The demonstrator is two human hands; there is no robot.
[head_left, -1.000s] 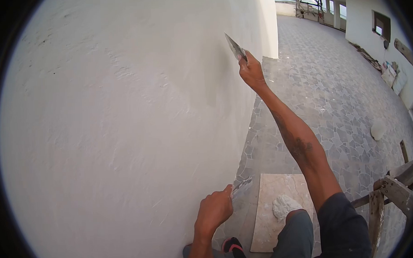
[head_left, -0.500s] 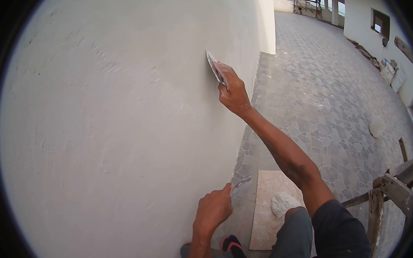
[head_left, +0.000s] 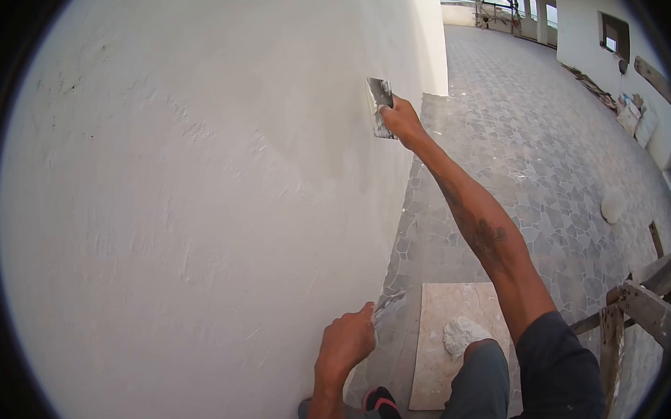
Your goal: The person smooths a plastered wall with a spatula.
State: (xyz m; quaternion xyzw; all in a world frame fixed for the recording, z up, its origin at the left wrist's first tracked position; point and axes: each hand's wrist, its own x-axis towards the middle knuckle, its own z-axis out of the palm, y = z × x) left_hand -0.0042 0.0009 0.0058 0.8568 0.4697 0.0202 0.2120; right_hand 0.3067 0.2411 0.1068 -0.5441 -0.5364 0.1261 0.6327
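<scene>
My right hand (head_left: 402,121) grips a flat metal plastering blade (head_left: 381,108) smeared with white paste, held up against the plastered wall (head_left: 203,214) near its far end. The blade's dark face is turned partly toward me. Low in front, my left hand (head_left: 347,337) is closed around the handle of a putty knife (head_left: 389,304), its pale-smeared blade pointing away to the right. Damp, darker patches and fine ridges mark the wall. By my knee a mound of white paste (head_left: 462,336) sits on a beige board (head_left: 434,376).
Grey stone-patterned floor (head_left: 526,173) runs along the wall to the right. A wooden frame (head_left: 642,309) stands at the lower right. A pale round lump (head_left: 613,205) lies on the floor, and sacks (head_left: 635,118) lean by the opposite wall.
My right hand has moved to the right along the wall, and the blade has turned from nearly edge-on to show its face. My left hand has hardly moved.
</scene>
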